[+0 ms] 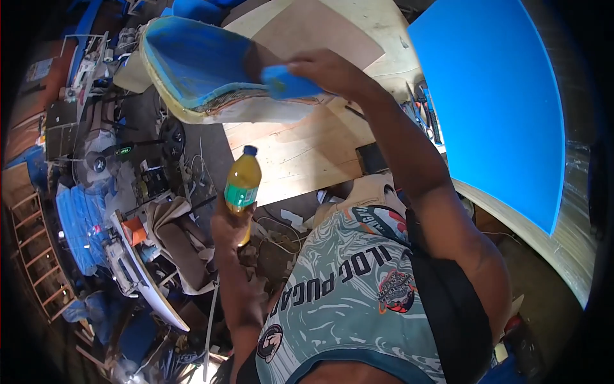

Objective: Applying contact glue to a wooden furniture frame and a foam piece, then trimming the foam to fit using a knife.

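My left hand [230, 224] is wrapped round the lower part of a plastic bottle [245, 173]. The bottle stands nearly upright, with yellow liquid inside, a green label and a blue top. Higher up and to the right, my right hand [327, 72] grips a blue foam block [293, 84], slightly smeared by motion. The block is at the right end of a curved, seat-shaped foam piece [198, 57], whose hollow face is blue with yellowish stains and whose edge is pale yellow. Whether block and foam touch, I cannot tell.
Under the foam piece is a pale wooden table [281, 153] with a brown sheet [320, 32] on it. A large blue sheet [499, 109] lies at right. Hand tools [430, 115] lie beside it. A fan [96, 163], a wooden ladder [38, 249] and clutter fill the left.
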